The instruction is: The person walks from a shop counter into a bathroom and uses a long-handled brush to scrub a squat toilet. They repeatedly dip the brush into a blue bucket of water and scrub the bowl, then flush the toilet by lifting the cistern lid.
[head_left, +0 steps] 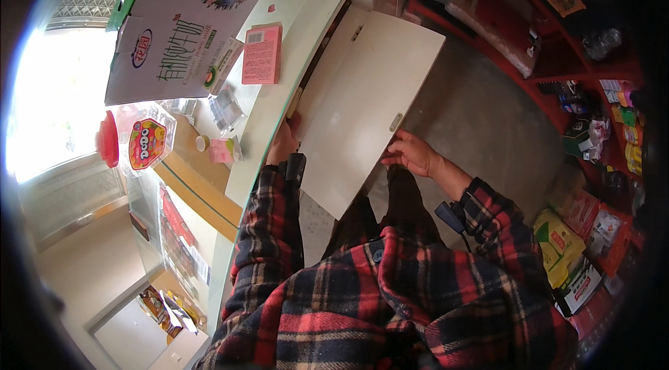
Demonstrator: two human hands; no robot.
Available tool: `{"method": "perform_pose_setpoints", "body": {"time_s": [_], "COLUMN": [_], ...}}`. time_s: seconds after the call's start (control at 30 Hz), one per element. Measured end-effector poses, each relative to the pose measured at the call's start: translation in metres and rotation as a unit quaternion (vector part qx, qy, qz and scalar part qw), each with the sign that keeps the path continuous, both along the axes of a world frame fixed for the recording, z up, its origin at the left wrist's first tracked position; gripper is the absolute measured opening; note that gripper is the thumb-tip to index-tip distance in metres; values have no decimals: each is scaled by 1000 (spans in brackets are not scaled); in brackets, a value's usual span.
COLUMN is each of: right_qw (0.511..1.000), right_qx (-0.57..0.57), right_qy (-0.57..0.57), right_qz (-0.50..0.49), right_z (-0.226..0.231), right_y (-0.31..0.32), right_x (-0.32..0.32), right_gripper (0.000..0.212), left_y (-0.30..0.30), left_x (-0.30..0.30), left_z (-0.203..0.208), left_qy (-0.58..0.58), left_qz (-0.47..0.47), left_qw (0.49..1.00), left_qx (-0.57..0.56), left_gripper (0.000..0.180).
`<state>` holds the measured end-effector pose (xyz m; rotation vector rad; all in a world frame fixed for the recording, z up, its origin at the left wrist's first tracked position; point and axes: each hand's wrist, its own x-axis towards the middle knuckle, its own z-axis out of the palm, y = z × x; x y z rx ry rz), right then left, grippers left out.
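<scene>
A white cabinet door [366, 102], a flat board with small metal fittings, lies tilted in front of me beside the glass-topped counter. My right hand [412, 154] is closed on its right edge, close to one fitting, with the thumb on top and some fingers beneath. At the board's left edge, tucked against the counter's side, is my left hand [283, 142]. Its fingers curl by that edge and are partly hidden, but they appear to grip it.
On the glass counter [261, 116] stand a large white carton [167, 56], a pink box [262, 54] and a clear jar with a red lid [143, 139]. Red shelves [543, 98] full of packages line the right side. Grey floor [481, 105] lies between.
</scene>
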<state>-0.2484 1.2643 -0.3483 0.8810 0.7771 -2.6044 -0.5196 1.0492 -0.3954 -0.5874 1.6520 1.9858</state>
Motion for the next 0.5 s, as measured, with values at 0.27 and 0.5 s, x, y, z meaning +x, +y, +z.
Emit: {"method": "perform_pose_setpoints", "body": {"time_s": [0.27, 0.5], "right_qw": [1000, 1000], "right_qx": [-7, 3], "right_qy": [-2, -20], "right_qz": [-2, 1], "right_z": [-2, 3], "right_y": [0, 1], "right_x": [-1, -1], "right_gripper": [42, 31], "left_y": [-5, -4], "left_x": [6, 18], "left_z": [-7, -2], "left_qy": [58, 66], "left_qz": [-65, -106], "left_qw": [992, 984], "left_qx": [-92, -129], "left_gripper": [14, 17]}}
